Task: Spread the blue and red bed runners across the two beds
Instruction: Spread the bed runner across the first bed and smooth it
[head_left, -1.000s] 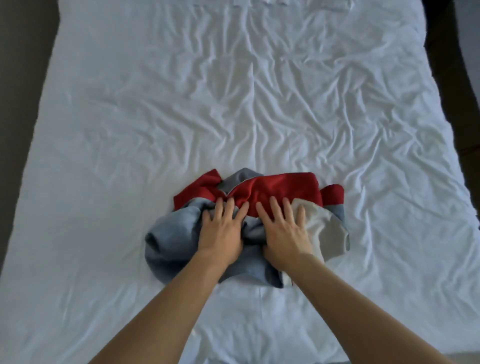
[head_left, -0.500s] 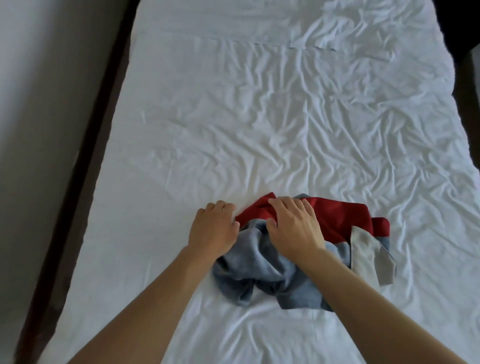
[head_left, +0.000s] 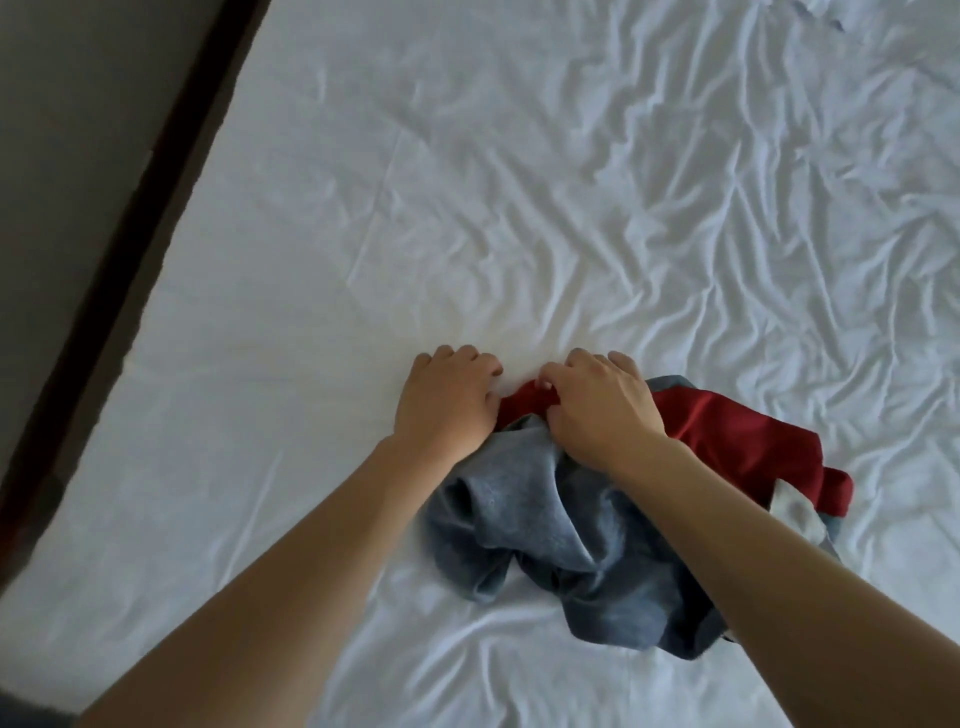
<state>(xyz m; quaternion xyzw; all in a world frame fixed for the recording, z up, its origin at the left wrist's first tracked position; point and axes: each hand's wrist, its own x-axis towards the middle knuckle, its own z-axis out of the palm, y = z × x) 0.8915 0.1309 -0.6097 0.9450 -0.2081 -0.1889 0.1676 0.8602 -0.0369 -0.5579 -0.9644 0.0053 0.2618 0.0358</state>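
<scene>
From the head view, barely started: the soft blue and red fabric bed runner sits bunched in a heap on the near right of the wrinkled white bed sheet, nothing spread yet and only one bed showing. The left hand has fingers curled at the red edge on the heap's far left, seemingly gripping it, while the right hand pinches the red fold just beside it. Nothing blocks the sheet; a dark wooden bed frame edge runs down the left beside a grey wall, so the tangle itself looks the only obstacle.
</scene>
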